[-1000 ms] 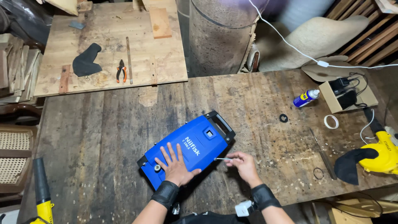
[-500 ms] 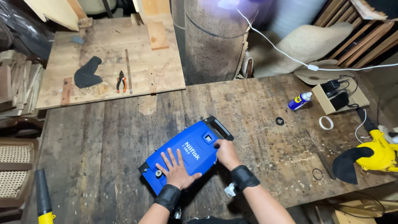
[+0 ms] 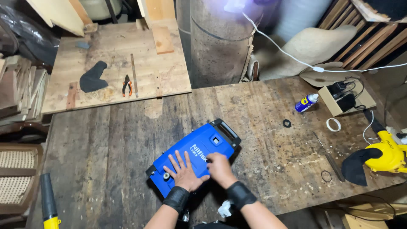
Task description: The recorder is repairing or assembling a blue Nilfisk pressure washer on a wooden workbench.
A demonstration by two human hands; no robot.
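A blue plastic machine housing (image 3: 199, 148) with a black handle (image 3: 227, 131) lies flat and slanted on the worn wooden table (image 3: 106, 148). My left hand (image 3: 183, 171) rests flat on its near half, fingers spread, next to a small round knob (image 3: 166, 175). My right hand (image 3: 220, 166) presses on the housing just right of the left hand, its fingers curled under. Whether anything is inside that fist is hidden. Both wrists wear black bands.
To the right on the table lie a blue spray can (image 3: 306, 103), a black ring (image 3: 287, 123), a white ring (image 3: 333, 124), a cardboard box (image 3: 364, 99) and a yellow power tool (image 3: 388, 154). Pliers (image 3: 126, 86) lie on a plywood board (image 3: 114, 51). A metal drum (image 3: 218, 38) stands behind.
My right hand, which held a thin tool beside the housing, has moved left onto the blue housing and closed there. The left hand has stayed flat on it.
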